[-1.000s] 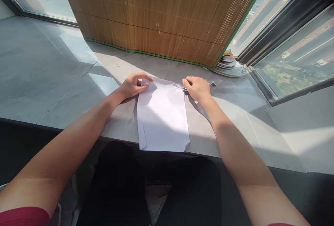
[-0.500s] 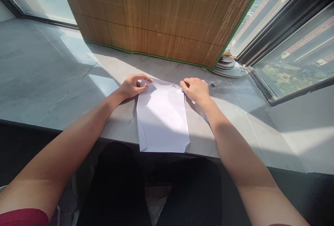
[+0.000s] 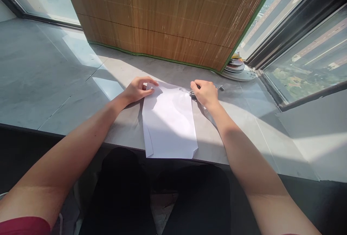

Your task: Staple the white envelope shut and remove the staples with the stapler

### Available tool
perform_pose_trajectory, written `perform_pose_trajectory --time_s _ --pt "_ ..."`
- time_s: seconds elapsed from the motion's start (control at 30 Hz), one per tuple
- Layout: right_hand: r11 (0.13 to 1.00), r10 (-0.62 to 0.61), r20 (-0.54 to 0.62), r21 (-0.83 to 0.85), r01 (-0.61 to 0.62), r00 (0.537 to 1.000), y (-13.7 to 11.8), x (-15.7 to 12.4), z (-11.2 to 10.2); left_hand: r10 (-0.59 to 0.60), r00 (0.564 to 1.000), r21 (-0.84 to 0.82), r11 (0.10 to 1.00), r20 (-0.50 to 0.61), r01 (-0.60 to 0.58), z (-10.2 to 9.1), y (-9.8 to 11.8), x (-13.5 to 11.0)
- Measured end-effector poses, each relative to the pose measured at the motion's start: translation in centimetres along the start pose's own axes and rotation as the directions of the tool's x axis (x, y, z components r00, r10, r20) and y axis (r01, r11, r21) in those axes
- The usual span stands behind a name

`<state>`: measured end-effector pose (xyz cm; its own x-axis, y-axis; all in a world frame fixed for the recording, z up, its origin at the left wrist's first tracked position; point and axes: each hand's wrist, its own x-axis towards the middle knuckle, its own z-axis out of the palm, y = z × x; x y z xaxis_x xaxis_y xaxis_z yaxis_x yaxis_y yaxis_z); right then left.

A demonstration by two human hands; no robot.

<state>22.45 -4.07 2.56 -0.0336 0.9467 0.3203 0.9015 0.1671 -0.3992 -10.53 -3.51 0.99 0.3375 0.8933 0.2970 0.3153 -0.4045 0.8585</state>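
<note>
A white sheet of paper [image 3: 170, 123] lies on the grey ledge, reaching its front edge, with folds at both lower corners. My left hand [image 3: 139, 89] grips its upper left part, thumb and forefinger on the paper. At the upper right edge my right hand [image 3: 205, 92] is closed around a dark grey and metallic thing [image 3: 193, 94], mostly hidden by the fingers. A shiny bent metal end [image 3: 221, 88] shows behind that hand; whether it is the same piece I cannot tell. Small dark comb-like marks [image 3: 184, 90] run along the paper's upper right.
A bamboo blind [image 3: 168, 18] with a green border hangs down to the ledge [image 3: 59, 83]. Behind its right corner stands a stack of plates [image 3: 235, 67] by the window frame [image 3: 287, 29]. My dark-clothed legs [image 3: 119, 191] are below the ledge's front edge.
My right hand has shifted slightly right, off the paper's edge, and more of the grey thing under its fingers shows. My left hand stays in place.
</note>
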Motion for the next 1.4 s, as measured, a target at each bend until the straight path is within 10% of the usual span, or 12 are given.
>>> perform_pose_trajectory --time_s 0.33,0.67,1.13,1.27,1.4 --pt "0.933 -0.359 0.082 0.049 0.356 0.93 0.6 -0.2 -0.6 0.013 1.0 0.035 0.999 -0.017 -0.012 -0.1 0.3 -0.1" --pt "0.917 -0.371 0.2 -0.075 0.392 0.907 0.6 -0.2 -0.2 0.035 0.996 -0.006 0.999 -0.076 -0.036 -0.2 1.6 -0.5" --pt "0.934 -0.327 0.174 -0.092 0.346 0.929 -0.1 -0.3 -0.4 0.061 0.993 0.0 0.998 -0.103 -0.062 -0.4 1.3 -0.3" --pt "0.975 -0.223 -0.021 -0.004 0.223 0.975 0.5 -0.3 -1.0 0.044 0.992 -0.006 0.999 -0.117 -0.045 -0.4 1.3 -0.4" --pt "0.999 -0.025 0.023 -0.037 0.025 0.999 0.9 -0.2 -1.4 0.001 0.993 -0.034 0.999 -0.121 -0.005 -0.5 1.6 -0.5"
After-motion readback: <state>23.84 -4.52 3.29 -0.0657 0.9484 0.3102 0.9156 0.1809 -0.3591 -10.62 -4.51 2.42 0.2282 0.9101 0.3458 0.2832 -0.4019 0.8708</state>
